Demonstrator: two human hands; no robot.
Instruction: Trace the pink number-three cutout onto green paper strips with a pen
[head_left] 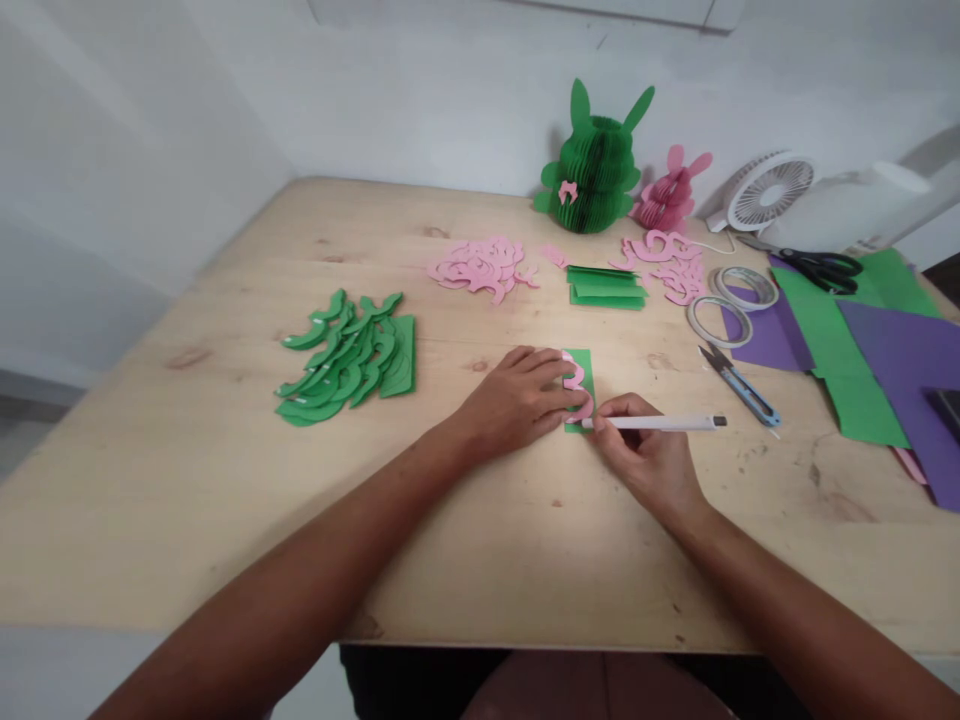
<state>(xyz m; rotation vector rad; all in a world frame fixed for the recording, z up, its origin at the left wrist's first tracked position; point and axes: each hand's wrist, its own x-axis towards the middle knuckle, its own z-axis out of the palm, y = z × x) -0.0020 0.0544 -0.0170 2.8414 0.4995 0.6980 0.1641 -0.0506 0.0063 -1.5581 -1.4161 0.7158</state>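
Observation:
My left hand (pixel 521 395) lies flat, fingers stretched out, and presses a curvy pink paper cutout (pixel 576 378) onto a small green paper rectangle (pixel 587 365). Part of both papers is hidden under the fingers. My right hand (pixel 652 455) pinches a white pen (pixel 667 424), whose tip meets the lower edge of the pink cutout. The pen's dark end points right. Left of my hands lies a pile of green wavy paper cutouts (pixel 341 365), and behind them a heap of pink paper cutouts (pixel 480 268). Folded green papers (pixel 606 292) lie just beyond the hands.
Tape rolls (pixel 720 322), blue thread snips (pixel 742 385) and black scissors (pixel 821 268) lie right. Purple (pixel 900 350) and green sheets (pixel 847 370) cover the right edge. A green paper rabbit (pixel 598 175), a pink one (pixel 667 198) and a white fan (pixel 771 192) stand by the wall.

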